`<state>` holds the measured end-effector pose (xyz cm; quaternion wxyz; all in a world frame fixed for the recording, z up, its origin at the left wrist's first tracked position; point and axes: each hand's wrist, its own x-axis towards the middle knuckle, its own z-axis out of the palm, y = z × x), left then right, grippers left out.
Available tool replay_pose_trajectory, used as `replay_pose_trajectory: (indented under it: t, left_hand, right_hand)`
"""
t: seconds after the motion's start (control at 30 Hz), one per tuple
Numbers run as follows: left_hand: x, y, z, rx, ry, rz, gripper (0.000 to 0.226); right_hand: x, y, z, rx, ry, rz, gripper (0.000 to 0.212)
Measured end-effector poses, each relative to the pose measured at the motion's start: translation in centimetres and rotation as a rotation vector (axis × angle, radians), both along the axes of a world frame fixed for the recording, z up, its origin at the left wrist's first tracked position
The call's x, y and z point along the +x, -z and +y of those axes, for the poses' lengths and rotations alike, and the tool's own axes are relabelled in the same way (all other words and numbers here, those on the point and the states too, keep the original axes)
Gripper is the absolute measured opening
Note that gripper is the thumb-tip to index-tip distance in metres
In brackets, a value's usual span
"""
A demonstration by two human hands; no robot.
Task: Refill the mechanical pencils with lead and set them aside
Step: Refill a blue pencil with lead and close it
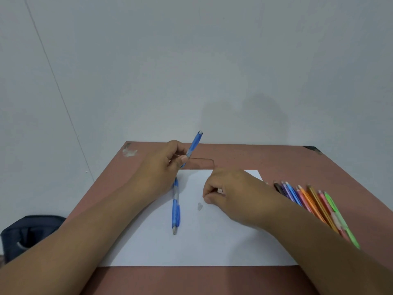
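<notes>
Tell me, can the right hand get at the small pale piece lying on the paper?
Probably yes. The small pale piece lies bare on the white paper, just beside the right hand, with nothing between them, though its curled fingers may already pinch something.

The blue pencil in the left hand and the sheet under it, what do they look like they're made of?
Blue pencil: seemingly translucent plastic, glossy; light shows through the barrel. Sheet: likely plain white paper, matte, flat with crisp straight edges. The left hand holds the pencil above it.

text: none legible | labels: none | brands: none | numbers: none | signs: none
</notes>
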<state>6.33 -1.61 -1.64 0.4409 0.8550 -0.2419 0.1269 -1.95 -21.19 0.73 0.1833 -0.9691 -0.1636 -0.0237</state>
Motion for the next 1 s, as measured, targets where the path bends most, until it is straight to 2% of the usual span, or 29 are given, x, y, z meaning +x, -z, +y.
replay_pose_trajectory:
  t: [0.07, 0.2, 0.33, 0.8, 1.0]
  left_hand:
    - [-0.2, -0.1, 0.0, 0.043, 0.007, -0.014, 0.028]
    - [-0.4, -0.2, -0.2, 0.086, 0.024, -0.105, 0.034]
    - [0.0, 0.1, -0.2, 0.112, 0.054, -0.158, 0.041]
    - [0.4, 0.3, -0.1, 0.138, 0.069, -0.235, 0.040]
    - [0.5, 0.3, 0.1, 0.121, 0.039, -0.219, 0.033]
  right_hand:
    - [0.1, -0.3, -0.3, 0.172, 0.103, -0.101, 0.011]
    - [-0.3, -1.2, -0.7, 0.680, 0.183, -0.347, 0.016]
    - [-0.6, -1.7, -0.5, 0.878, 0.162, -0.406, 0.014]
    - [0.0, -1.1, -0.7, 0.688, 0.085, -0.599, 0.010]
    - [0.7, -0.8, -1.5, 0.452, 0.067, -0.710, 0.012]
